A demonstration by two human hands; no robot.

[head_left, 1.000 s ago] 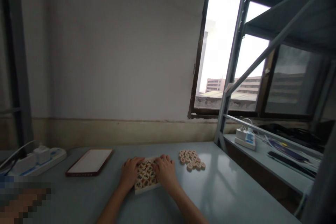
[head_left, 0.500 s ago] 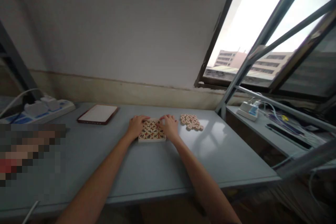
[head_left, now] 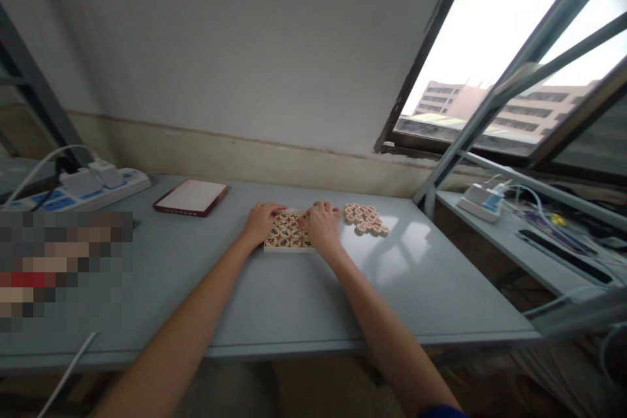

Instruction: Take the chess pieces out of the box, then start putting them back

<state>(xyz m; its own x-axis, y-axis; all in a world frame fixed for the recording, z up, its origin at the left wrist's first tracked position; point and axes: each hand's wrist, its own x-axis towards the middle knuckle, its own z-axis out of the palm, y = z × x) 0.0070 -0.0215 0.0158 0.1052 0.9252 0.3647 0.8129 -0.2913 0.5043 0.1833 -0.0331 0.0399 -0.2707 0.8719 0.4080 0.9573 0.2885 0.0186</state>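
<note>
A shallow pale box [head_left: 289,250] sits on the desk, holding rows of round Chinese chess pieces [head_left: 284,233] with dark characters. My left hand [head_left: 258,225] grips the box's left side, its fingers reaching along the far left corner. Over the right side of the box lies my right hand [head_left: 324,225], fingers spread and its thumb side touching the pieces near the far right. It hides the right-hand pieces. Just right of this hand, a loose cluster of chess pieces with reddish marks [head_left: 365,217] lies flat on the desk.
A dark red box lid [head_left: 191,198] with a white inside lies to the left. Behind it stands a power strip [head_left: 98,188] with plugs. A metal post [head_left: 430,199] rises at the desk's right corner; beyond it are a second power strip [head_left: 482,201] and cables.
The view has shifted slightly, so everything appears a bit higher and to the right. My right hand's fingers have spread and moved slightly right across the box. My left hand keeps its place on the box.
</note>
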